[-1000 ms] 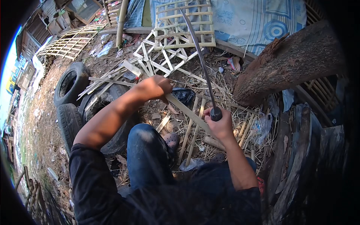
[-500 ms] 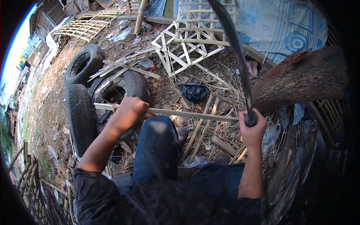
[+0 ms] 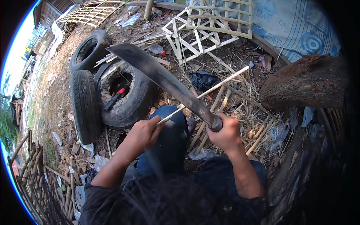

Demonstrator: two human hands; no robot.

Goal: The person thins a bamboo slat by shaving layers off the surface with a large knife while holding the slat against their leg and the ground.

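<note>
My right hand is wrapped round the handle end of a machete, whose long dark blade slants away to the far left. A thin pale bamboo strip is held near its close end by my left hand, just in front of my knee. The strip slopes up to the far right and passes beneath the blade, which hides a short part of it. Whether the edge touches the strip I cannot tell.
Old tyres stand at the left, one with a red-and-black handled tool in it. Bamboo lattice pieces lie ahead, near a black plastic bag. A thick log lies right, below a blue patterned sheet.
The machete has swung from pointing far ahead to lying across the strip. My left hand has come nearer and right, the strip has turned, and my right hand has left the strip's end.
</note>
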